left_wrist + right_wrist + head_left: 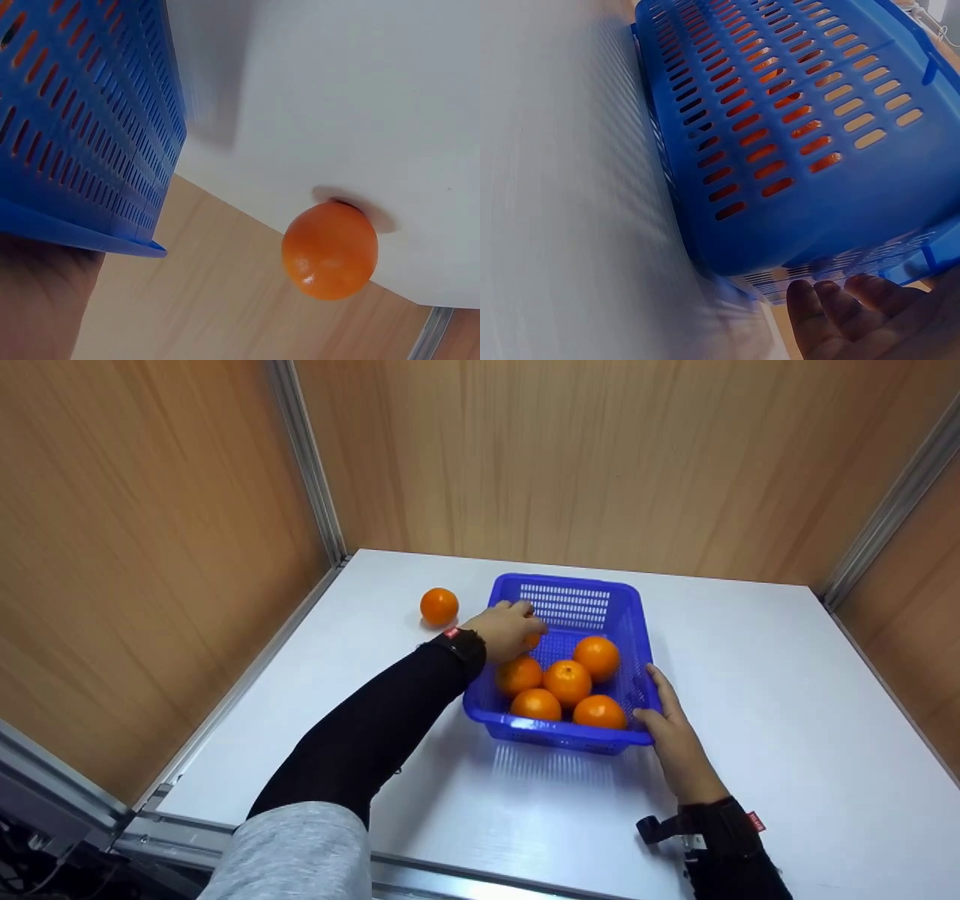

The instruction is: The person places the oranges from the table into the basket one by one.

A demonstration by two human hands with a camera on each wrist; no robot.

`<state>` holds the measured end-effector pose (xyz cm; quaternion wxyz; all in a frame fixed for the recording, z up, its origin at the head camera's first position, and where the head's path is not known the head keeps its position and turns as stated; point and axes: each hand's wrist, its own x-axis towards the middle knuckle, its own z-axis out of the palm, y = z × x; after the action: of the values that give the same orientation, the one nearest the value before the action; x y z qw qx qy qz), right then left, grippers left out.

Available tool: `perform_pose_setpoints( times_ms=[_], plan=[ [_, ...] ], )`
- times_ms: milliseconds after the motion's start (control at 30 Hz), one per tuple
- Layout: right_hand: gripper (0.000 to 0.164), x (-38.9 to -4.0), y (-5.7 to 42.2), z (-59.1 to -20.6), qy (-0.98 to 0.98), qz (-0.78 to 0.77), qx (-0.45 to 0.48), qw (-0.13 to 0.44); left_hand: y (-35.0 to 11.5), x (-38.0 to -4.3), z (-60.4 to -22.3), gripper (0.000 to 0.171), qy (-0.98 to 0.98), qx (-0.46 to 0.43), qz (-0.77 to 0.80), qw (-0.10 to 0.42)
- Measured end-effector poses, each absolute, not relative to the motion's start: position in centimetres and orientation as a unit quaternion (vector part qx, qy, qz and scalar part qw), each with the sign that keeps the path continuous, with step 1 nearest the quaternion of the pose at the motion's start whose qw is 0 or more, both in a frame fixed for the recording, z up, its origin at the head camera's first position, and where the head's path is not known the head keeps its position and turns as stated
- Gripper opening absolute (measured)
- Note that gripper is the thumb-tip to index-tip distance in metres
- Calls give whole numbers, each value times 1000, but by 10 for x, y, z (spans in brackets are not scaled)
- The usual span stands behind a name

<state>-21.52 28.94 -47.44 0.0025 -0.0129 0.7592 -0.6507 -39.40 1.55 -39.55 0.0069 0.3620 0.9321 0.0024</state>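
Observation:
A blue plastic basket [559,733] with slotted walls stands on the white table, several oranges [568,682] lying in its near half. My left hand [504,631] reaches over the basket's left rim, fingers curled round an orange [532,641] that is mostly hidden by the hand. At the near right corner my right hand [675,735] grips the rim, thumb on top. The right wrist view shows its fingers [855,300] against the outside of the wall. One more orange [439,607] rests on the table left of the basket.
Wood-grain panels [585,457] enclose the table at the back and both sides, joined by metal corner posts [307,457]. A metal rail [465,881] runs along the table's front edge. White tabletop [765,682] extends right of the basket.

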Motion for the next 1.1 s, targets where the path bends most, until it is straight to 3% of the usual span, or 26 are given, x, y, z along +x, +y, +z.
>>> perform_pose_setpoints(
  times_ms=[233,367,667,867,1033,1100],
  plan=[
    [77,-214,292,-474,757,-653,-8,7,11,-389,-397,43,925,379,19,36],
    [76,-212,292,-474,756,-654,-4,8,4,-395,-398,39,921,382,76,10],
    [76,-208,293,-473,757,-654,0,8,-57,-428,-411,50,963,223,137,-69],
    [76,-207,291,-474,761,-649,0,8,-94,-449,-437,58,982,134,127,-31],
    [76,-206,289,-475,767,-641,4,16,-107,-448,-442,54,982,104,132,-87],
    [77,-205,289,-474,768,-641,2,14,-111,-445,-439,59,982,98,143,-70]
  ],
)
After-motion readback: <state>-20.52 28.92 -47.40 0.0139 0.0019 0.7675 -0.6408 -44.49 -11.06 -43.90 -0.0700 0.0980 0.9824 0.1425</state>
